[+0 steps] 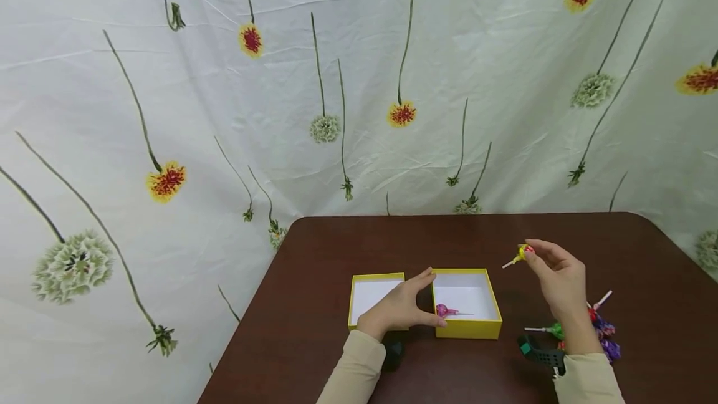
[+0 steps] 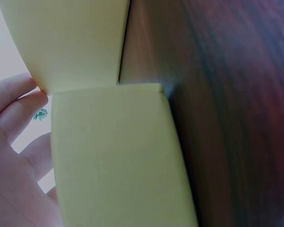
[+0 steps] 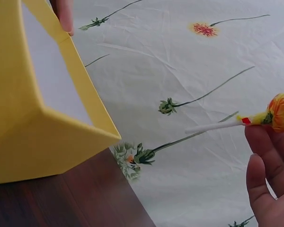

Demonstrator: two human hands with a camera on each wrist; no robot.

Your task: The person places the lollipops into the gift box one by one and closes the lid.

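A yellow box [image 1: 482, 328] with a white inside stands open on the brown table [image 1: 314, 254]; a pink-wrapped lollipop [image 1: 445, 311] lies in it. My left hand [image 1: 406, 307] grips the box's left wall, thumb at the front corner. Its yellow lid [image 1: 359, 279] lies just left of it, upside down. My right hand [image 1: 555, 276] is raised to the right of the box and pinches a yellow-and-red wrapped lollipop [image 1: 524, 252] [image 3: 279, 113] by its head, stick pointing left. The left wrist view shows the yellow box wall [image 2: 118, 156] against my fingers [image 2: 14, 104].
Several more wrapped lollipops [image 1: 603, 329], one green [image 1: 552, 330], lie on the table under my right forearm. A dark clip-like object [image 1: 541, 354] sits near the right wrist. A flower-printed white cloth [image 1: 336, 80] hangs behind the table.
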